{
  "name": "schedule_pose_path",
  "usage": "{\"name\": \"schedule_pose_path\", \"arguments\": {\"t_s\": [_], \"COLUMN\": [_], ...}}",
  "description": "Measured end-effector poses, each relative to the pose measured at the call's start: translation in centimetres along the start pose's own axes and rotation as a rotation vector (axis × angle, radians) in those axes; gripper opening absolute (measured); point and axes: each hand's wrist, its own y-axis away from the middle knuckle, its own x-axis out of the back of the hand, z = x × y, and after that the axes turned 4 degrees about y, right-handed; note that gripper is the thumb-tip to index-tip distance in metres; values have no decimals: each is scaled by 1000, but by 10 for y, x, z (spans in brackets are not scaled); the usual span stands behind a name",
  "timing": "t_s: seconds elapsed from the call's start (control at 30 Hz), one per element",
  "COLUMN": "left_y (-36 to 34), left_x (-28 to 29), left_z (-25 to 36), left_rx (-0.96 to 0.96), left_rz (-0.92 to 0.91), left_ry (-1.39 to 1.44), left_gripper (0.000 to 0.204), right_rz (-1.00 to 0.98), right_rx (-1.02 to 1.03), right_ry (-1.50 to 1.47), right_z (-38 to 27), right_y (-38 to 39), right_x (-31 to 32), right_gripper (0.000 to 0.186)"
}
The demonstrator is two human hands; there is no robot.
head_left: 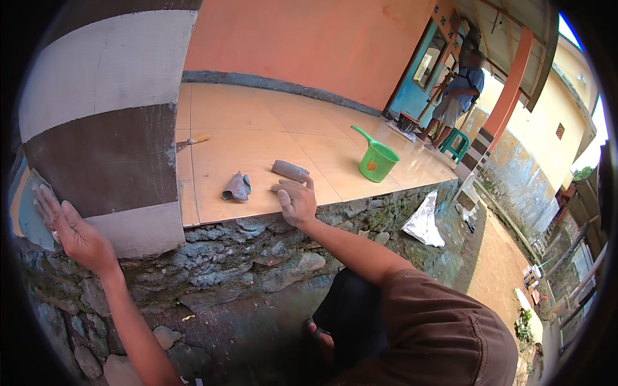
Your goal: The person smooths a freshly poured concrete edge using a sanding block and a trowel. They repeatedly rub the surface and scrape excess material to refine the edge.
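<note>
My left hand [77,235] presses a grey-green sheet of sandpaper [31,215] against the side of a striped pillar [103,161], its fingers laid along the sheet. Part of the sheet is hidden under the fingers. At the edge of the tiled porch floor [251,122], my right hand [298,201] rests with its fingers apart. Just beyond those fingers lies a rolled piece of grey sandpaper [290,170]; whether they touch it I cannot tell. To its left is a crumpled, folded piece of sandpaper [237,186]. A scraper with a wooden handle [198,139] lies beside the pillar.
A green dipper [378,161] stands on the tiles at right. Below the floor runs a rough stone foundation [257,257], with a white sack [425,222] against it. Farther back, a person [460,90] stands near a black bucket [407,122] and a green stool [455,145].
</note>
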Motion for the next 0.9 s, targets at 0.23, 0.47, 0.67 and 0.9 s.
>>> {"name": "schedule_pose_path", "arguments": {"t_s": [0.23,0.47,0.67,0.9], "left_y": [46,-32,54,-8], "left_x": [-18,-5,-7,-10], "left_z": [67,-9,63,28], "left_rx": [-237,-84,-448,-216], "left_rz": [-334,10,-355,-127], "left_ry": [-66,-87,-100,-93], "left_gripper": [44,40,38,41], "right_rz": [23,-8,0,-11], "right_rx": [13,-6,7,14], "right_ry": [10,30,29,33], "right_z": [-1,-2,-5,-5], "right_y": [-4,0,-4,-4], "right_x": [-5,4,-6,2], "right_gripper": [52,49,46,35]}}
